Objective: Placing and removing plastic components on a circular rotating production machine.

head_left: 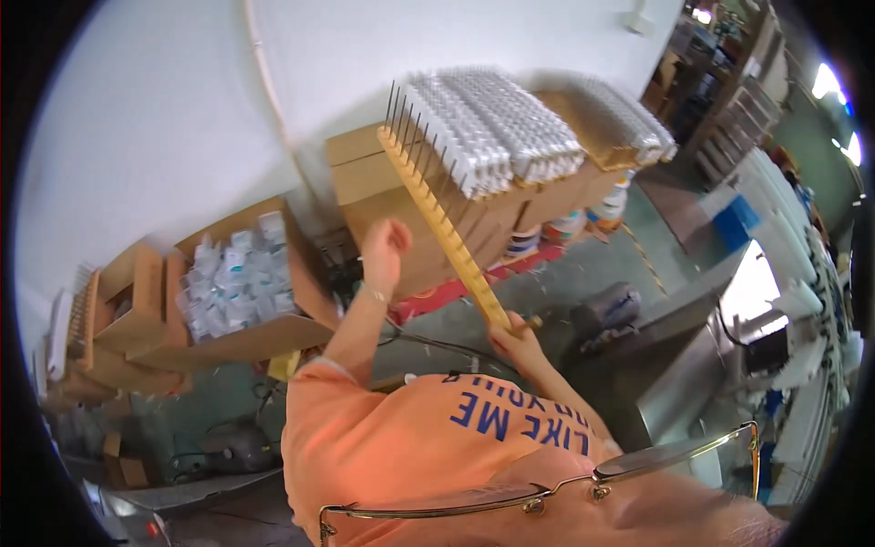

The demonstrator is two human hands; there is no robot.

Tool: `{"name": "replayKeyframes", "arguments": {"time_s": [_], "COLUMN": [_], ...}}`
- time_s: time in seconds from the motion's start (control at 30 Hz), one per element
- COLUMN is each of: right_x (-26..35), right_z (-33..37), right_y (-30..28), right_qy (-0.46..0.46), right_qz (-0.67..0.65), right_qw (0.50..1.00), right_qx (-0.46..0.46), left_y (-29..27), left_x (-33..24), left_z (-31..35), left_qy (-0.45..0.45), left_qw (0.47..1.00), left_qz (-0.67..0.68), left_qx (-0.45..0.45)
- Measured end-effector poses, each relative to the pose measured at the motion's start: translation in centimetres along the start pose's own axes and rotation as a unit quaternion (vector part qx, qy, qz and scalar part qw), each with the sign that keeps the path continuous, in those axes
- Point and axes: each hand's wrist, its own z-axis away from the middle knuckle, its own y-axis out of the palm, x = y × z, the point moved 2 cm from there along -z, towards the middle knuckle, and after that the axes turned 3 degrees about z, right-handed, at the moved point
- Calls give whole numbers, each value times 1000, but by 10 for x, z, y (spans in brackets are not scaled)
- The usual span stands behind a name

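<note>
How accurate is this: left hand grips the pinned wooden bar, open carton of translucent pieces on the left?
One error: the right hand grips the pinned wooden bar, as the head view shows; the left hand is off it. The open carton of translucent pieces is on the left.

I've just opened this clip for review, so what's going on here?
A person's right hand grips a yellow wooden bar near one end; a row of thin pins stands along it. The bar's far end reaches up beside rows of shiny pieces stacked on cardboard. The left hand is raised, curled and apart from the bar; whether it holds anything is unclear. Small clear packages fill an open box farther left.
</note>
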Motion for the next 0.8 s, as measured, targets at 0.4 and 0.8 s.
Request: {"name": "replayKeyframes", "arguments": {"time_s": [0.4, 0.8], "right_x": [-81, -96], "right_z": [-332, -352], "right_y": [158, 29], "right_qy": [-48, 70], "right_qz": [140, -337], "right_qw": [987, 926], "right_qx": [-58, -157], "left_y": [-136, -108], "left_x": [13, 33], "left_z": [254, 142], "left_qy": [-170, -174], "left_qw": [913, 925], "left_qz": [-51, -164], "left_qx": [-368, -294]}}
